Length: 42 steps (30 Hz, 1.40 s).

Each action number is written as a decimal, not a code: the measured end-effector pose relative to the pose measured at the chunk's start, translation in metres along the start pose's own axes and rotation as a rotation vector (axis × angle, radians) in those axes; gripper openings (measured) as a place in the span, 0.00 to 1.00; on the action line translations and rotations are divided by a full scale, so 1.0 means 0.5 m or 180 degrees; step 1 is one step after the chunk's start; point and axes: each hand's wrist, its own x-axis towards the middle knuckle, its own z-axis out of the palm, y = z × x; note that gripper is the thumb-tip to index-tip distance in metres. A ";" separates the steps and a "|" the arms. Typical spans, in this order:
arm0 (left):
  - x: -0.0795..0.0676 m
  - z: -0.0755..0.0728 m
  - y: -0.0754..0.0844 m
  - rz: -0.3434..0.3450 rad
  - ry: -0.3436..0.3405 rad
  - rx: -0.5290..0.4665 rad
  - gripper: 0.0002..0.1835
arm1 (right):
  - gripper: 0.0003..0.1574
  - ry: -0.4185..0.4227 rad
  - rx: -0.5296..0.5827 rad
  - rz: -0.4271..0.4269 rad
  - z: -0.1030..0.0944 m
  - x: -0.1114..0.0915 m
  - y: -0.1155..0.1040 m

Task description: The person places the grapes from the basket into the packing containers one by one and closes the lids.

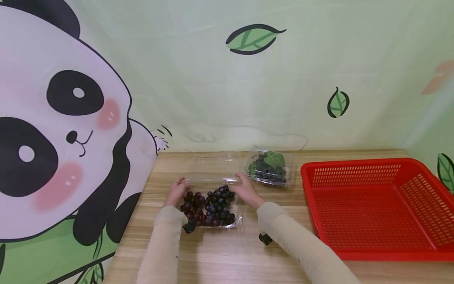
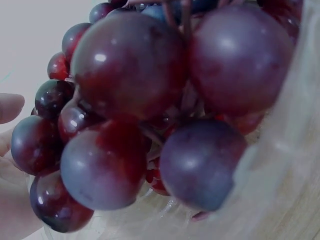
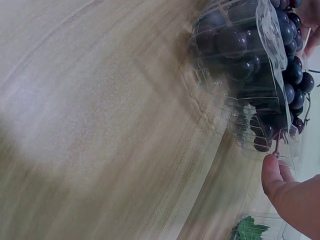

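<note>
A clear plastic clamshell box (image 1: 238, 221) stands with its lid (image 1: 213, 167) folded back behind it. In it lie a bunch of reddish grapes (image 1: 193, 209) on the left and a bunch of dark grapes (image 1: 220, 205) on the right. My left hand (image 1: 176, 191) is at the box's back left corner, beside the reddish bunch. At the back right corner, the right hand (image 1: 247, 192) has its thumb by the dark grapes and a finger near the lid hinge. The right wrist view shows its thumb (image 3: 271, 175) at the end of a stem; whether it grips is unclear.
Behind the right hand stands a closed clear box (image 1: 289, 177) of dark grapes with a green leaf (image 1: 274, 159). A red slatted basket (image 1: 312, 221) sits at the right of the wooden table (image 1: 220, 256). A printed cloth (image 1: 198, 98) hangs behind.
</note>
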 end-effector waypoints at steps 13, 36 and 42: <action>-0.201 0.004 0.193 -0.0313 -0.0201 -0.0269 0.30 | 0.43 -0.0106 0.0013 -0.0019 0.003 -0.001 0.006; -0.203 0.005 0.183 -0.0142 0.0021 -0.0796 0.29 | 0.49 0.0141 0.0654 -0.0056 0.009 -0.006 -0.004; -0.211 0.006 0.205 -0.0192 0.0072 -0.0774 0.28 | 0.50 0.0145 0.0812 -0.0149 0.008 -0.002 -0.007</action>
